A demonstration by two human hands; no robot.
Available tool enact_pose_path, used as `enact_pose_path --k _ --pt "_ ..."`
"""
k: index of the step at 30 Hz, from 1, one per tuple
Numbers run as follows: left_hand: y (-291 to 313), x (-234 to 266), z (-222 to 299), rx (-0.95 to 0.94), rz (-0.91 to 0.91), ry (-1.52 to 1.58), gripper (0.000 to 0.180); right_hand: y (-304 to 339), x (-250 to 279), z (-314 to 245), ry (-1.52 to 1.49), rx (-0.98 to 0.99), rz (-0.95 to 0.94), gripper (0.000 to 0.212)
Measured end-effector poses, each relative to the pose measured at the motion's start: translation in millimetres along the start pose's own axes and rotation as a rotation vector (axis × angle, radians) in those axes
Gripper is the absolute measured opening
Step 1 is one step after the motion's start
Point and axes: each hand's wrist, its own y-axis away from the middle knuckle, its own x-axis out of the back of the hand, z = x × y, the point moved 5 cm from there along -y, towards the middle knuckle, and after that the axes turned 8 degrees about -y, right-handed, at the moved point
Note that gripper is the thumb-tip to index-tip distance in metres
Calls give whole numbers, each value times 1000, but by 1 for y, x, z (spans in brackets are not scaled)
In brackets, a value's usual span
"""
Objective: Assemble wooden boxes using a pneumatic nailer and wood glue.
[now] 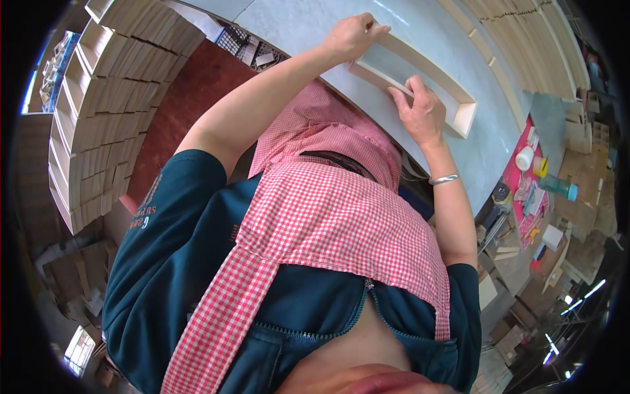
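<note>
Head view shows the left hand [351,36] and right hand [420,108] both closed on a wooden frame [426,69] on the table [308,23], which looks light, stiff, and best held by its thin rails.

Woodworking workshop: stacked wooden frames [98,98]

Both hands grip a long shallow wooden tray [420,72] lying on the pale worktop [308,23]: left hand [353,36] at its far end, right hand [420,108] on its near rim. Stacked wooden boxes [111,85] stand beyond the worktop's left edge
</note>
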Motion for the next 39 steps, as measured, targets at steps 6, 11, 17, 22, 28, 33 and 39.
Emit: enact_pose_path --k 6,11,17,22,28,33,39 --pt "19 12 -16 5 -257 499 64 1 0 0 5 -45 -26 31" --pt "38 25 -13 -268 -566 199 89 3 0 -2 9 -49 -34 29" --pt "34 23 -10 -311 -437 49 107 -7 -6 -21 -51 50 -19 32" --pt "34 32 -4 -284 -452 137 104 -23 -20 -59 -30 149 -137 60" --pt "36 28 -8 -268 -418 154 103 -29 -11 -73 16 313 -208 51" --pt "38 29 -14 -305 -463 241 109 -115 10 -62 -479 160 122 45" --pt "33 17 -18 -301 -517 281 110 -262 -101 -61 -358 322 -104 31"
